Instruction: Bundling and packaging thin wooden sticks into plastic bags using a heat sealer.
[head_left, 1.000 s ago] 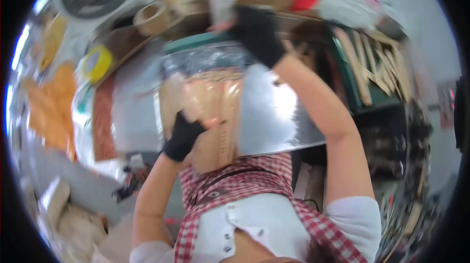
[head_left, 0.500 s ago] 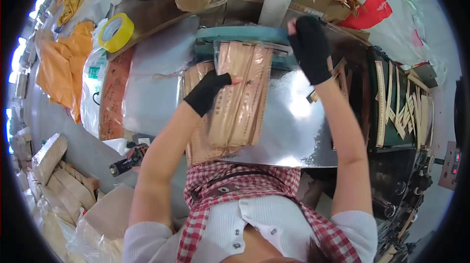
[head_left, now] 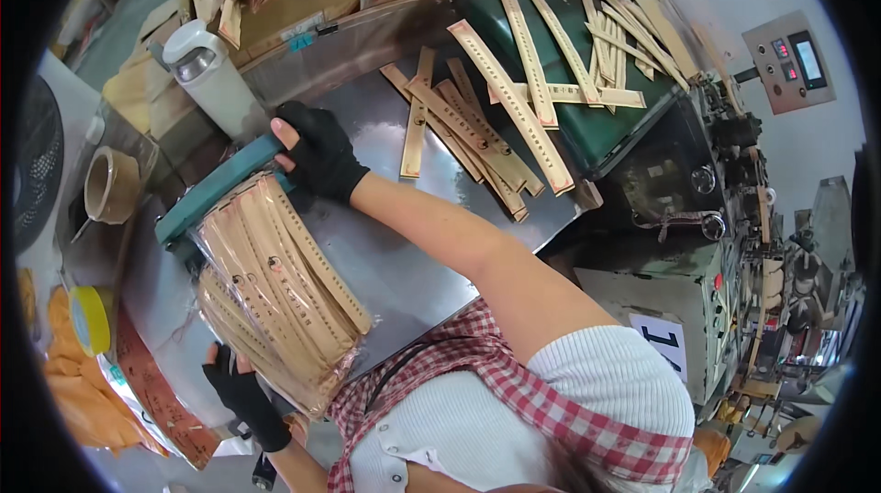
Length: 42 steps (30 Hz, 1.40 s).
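Note:
My right hand (head_left: 317, 154), in a black fingerless glove, is closed around the right end of the teal arm (head_left: 220, 188) of a bag sealer. A clear bag (head_left: 284, 264) packed with long printed paper sleeves, like chopstick sleeves, has its far end at that arm. Another such bag (head_left: 229, 314) lies beside and partly under it, on the left. My left hand (head_left: 246, 397), gloved the same way, is at the near left edge of the bags with its fingers apart. Whether its fingertips touch the plastic is hard to tell.
Loose paper sleeves (head_left: 473, 131) lie on the metal tabletop (head_left: 395, 245), others on a green bin (head_left: 587, 126) at right. A white flask (head_left: 211, 80), brown tape roll (head_left: 112, 186) and yellow tape roll (head_left: 90, 321) stand around the edges. Machinery (head_left: 780, 282) lines the far right.
The view has turned to the right. My left hand has moved off the top of the upper bag to the bags' near left side. My right hand remains at the sealer arm's right end.

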### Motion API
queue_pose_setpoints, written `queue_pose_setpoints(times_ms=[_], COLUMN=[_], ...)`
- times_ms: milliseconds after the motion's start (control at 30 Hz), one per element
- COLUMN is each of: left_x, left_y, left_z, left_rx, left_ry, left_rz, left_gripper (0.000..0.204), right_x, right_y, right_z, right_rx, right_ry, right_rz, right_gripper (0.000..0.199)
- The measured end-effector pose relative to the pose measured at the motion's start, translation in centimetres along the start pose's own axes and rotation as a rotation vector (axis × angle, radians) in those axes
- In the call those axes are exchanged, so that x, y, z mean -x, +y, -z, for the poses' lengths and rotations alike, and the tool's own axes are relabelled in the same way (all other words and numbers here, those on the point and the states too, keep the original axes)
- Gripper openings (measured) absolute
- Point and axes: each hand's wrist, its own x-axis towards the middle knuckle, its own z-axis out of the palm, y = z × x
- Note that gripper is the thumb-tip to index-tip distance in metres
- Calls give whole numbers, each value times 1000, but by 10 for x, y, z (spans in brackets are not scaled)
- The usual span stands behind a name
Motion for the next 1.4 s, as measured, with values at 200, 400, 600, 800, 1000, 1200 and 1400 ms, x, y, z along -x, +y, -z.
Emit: queue_pose_setpoints(times_ms=[200, 400, 600, 800, 1000, 1200, 1400], left_x=[59, 75, 76, 47, 26, 23, -16], left_y=[-54, -49, -41, -16, -43, -35, -78], left_z=[16, -6, 13, 16, 12, 12, 48], left_rx=[81, 102, 185, 777, 284, 10, -318], left_ry=[-149, -95, -104, -326, -89, 31, 96], left_rz=[208, 81, 216, 391, 132, 230, 213], left_gripper=[54, 56, 50, 71, 67, 82, 68], right_x=[17, 26, 116, 127, 95, -4, -71], right_y=[2, -54, -133, -178, -182, -54, 131], right_z=[-17, -7, -26, -30, 49, 253, 438], right_rx=[291, 72, -1067, -1014, -133, 56, 1051], right_ry=[106, 105, -236, -387, -431, 139, 348], right_rz=[89, -235, -1085, -1010, -161, -291, -556], right_gripper=[64, 70, 60, 68, 40, 28, 73])
